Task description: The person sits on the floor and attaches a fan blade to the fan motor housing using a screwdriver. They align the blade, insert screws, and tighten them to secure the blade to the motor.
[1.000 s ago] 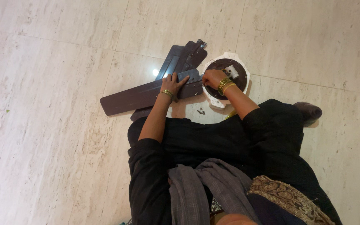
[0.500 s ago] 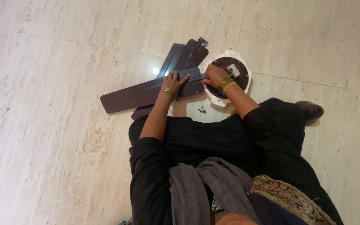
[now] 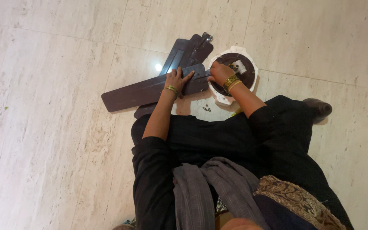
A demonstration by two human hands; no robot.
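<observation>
- Left hand [image 3: 174, 81] still flat on the dark fan blade [image 3: 143, 90], shifted slightly upward.
- Right hand [image 3: 220, 71] still curled at blade's bracket by the motor housing [image 3: 223, 99]; grip contents unclear.

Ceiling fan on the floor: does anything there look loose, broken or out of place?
Nothing looks broken. The fan motor lies on the floor, one dark blade pressed flat by the left hand, the right hand at its joint. Small dark bits, perhaps screws, lie loose nearby.

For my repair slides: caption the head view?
Left hand flat on brown fan blade, right hand at round fan motor.
</observation>
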